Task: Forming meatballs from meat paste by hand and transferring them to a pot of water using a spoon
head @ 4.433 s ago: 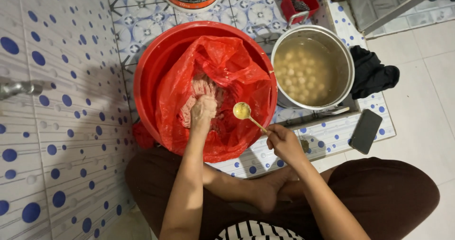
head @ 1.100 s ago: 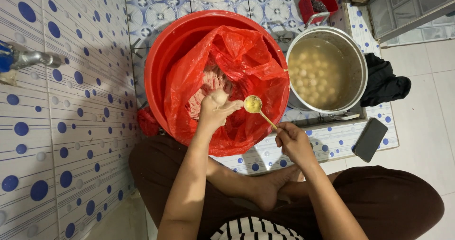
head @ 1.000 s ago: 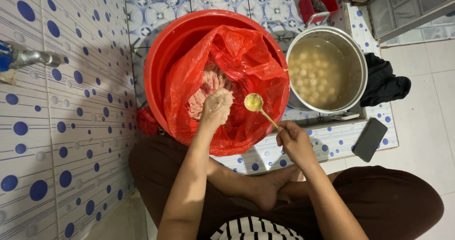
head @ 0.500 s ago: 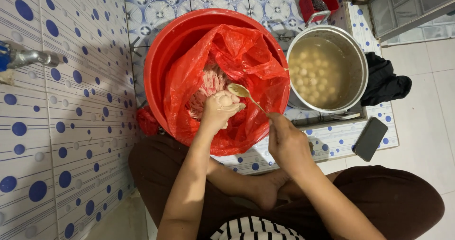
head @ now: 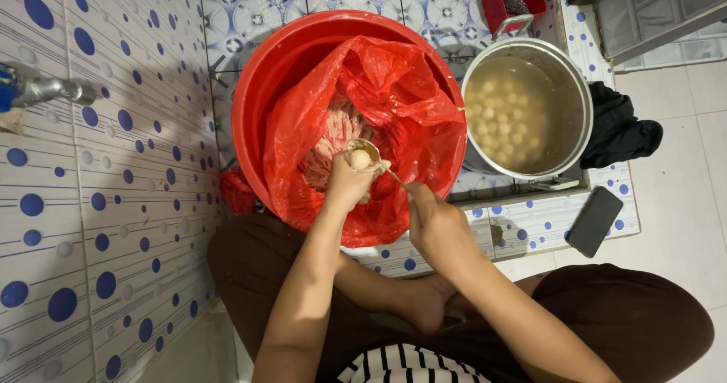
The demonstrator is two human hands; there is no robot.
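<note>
Over the red bag-lined basin (head: pixel 265 88), your left hand (head: pixel 350 182) is squeezed into a fist around pale paste, a small ball (head: pixel 359 158) bulging out at its top. Your right hand (head: pixel 433 220) grips a spoon (head: pixel 371 154), its bowl touching that ball. Pinkish mince (head: pixel 333 137) lies in the red plastic bag (head: pixel 409 118) just beyond. Right of the basin, a steel pot (head: pixel 581 110) holds pale balls in broth; a dark phone (head: pixel 596 221) lies near it.

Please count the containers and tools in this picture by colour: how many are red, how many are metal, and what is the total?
Red: 3 (basin, plastic bag, small basket)
Metal: 2 (pot, spoon in the right hand, against the left hand)
Total: 5
</note>
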